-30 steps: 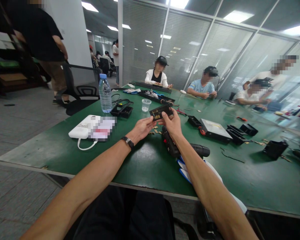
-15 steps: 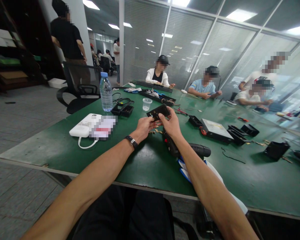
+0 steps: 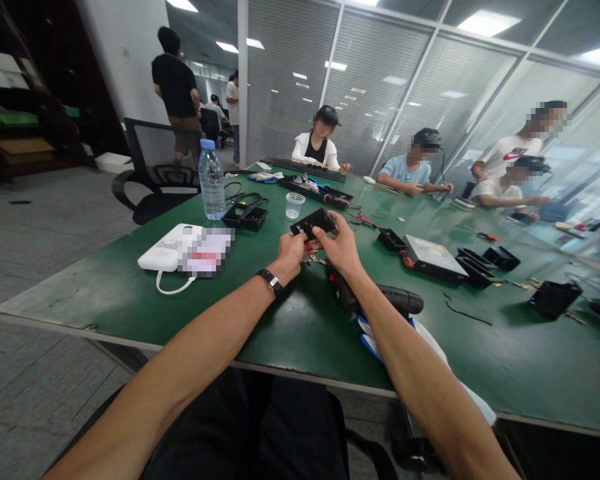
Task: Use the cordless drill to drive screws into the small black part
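The left hand (image 3: 291, 251) and right hand (image 3: 341, 247) both pinch a small black part (image 3: 314, 222), held just above the green surface (image 3: 130, 293) — between them. Brass bits (image 3: 314, 257) lie beneath; a black power tool (image 3: 380, 298) lies by the right wrist.

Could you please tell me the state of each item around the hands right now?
black part: held off the table between left hand and right hand.
water bottle: upright, capped.
plastic cup: upright, uncovered.
electric screwdriver: lying flat on the green table.
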Tool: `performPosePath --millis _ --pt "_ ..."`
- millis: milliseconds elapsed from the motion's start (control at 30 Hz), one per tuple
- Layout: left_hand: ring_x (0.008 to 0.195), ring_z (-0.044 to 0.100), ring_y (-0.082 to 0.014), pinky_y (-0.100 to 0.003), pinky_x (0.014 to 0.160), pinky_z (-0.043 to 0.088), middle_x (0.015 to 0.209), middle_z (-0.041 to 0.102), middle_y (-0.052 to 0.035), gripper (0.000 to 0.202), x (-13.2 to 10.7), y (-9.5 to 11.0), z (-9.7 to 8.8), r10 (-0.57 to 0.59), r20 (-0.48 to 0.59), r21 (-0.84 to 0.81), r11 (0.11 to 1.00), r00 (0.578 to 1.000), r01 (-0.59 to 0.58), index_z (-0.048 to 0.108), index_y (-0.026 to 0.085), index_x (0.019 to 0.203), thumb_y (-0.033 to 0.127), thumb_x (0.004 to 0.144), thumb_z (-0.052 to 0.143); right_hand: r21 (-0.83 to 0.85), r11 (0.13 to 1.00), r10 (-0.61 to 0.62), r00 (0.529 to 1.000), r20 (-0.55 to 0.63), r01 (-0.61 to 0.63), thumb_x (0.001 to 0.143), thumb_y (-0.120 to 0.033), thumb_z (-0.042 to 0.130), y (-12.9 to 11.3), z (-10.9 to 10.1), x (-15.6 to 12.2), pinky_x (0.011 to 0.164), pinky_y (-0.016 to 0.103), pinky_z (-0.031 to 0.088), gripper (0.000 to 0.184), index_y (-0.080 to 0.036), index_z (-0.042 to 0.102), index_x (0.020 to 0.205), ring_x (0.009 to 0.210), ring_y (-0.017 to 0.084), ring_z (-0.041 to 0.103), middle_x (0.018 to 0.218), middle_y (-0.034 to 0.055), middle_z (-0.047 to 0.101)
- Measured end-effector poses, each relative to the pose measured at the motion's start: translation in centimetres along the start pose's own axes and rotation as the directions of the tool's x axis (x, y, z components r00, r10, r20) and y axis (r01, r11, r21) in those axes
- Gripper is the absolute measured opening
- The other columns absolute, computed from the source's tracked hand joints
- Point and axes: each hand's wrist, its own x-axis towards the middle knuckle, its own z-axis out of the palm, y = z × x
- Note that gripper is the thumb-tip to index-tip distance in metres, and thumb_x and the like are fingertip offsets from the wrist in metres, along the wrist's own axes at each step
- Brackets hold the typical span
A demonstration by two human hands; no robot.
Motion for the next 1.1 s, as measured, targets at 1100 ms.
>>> performPosePath --millis 1100 --pt "0.071 0.065 -0.0140 -0.038 0.085 0.055 0.082 0.067 -0.0072 0.016 -0.4 2.7 -2.0 0.059 0.197 -0.011 0.998 0.979 -0.058 0.064 0.009 0.082 0.004 0.070 0.072 0.164 0.971 0.179 0.984 -0.005 -0.176 0.078 -0.046 0.068 0.8 -0.3 0.3 0.054 0.035 0.057 0.059 -0.022 0.049 0.129 0.053 0.018 0.063 0.078 0.0012 0.066"
